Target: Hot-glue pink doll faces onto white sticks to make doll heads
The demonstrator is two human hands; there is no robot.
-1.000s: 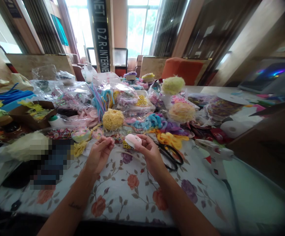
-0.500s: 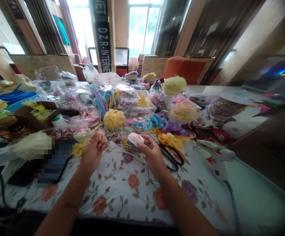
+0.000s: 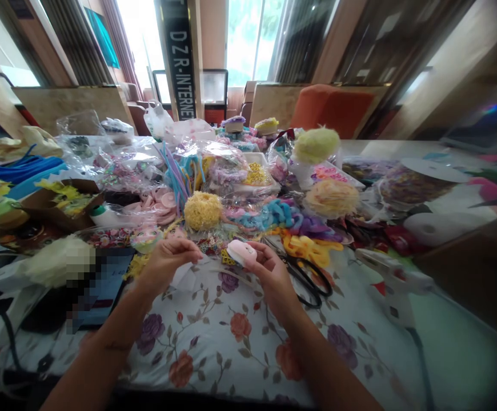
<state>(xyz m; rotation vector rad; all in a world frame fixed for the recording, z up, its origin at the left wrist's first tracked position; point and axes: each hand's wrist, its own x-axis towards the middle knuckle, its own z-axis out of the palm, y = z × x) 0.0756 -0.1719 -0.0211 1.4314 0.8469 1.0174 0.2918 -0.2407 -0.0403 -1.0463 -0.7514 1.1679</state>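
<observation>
My right hand (image 3: 269,268) grips a small rounded pink-and-white piece (image 3: 242,252) between thumb and fingers, with small dark marks on its pink face. To its left, my left hand (image 3: 171,257) is closed in a pinch, thumb and forefinger together; whatever the fingertips hold is too small to make out. Black-handled scissors (image 3: 311,285) lie just right of my right hand. Small yellow beads (image 3: 228,258) sit behind the pink piece. A fluffy yellow yarn ball (image 3: 203,210) rests beyond both hands.
A white glue gun (image 3: 389,285) lies at the right with its cord trailing down. A phone (image 3: 105,291) and a pale fluffy ball (image 3: 55,262) are at the left. Yellow-orange chenille yarn (image 3: 311,249) and bagged craft supplies (image 3: 227,165) crowd the far side of the flowered tablecloth (image 3: 214,337).
My left hand has turned and stretched toward the right, its pinched fingertips now pointing at the pink piece. My right hand keeps hold of that piece. The view has shifted slightly.
</observation>
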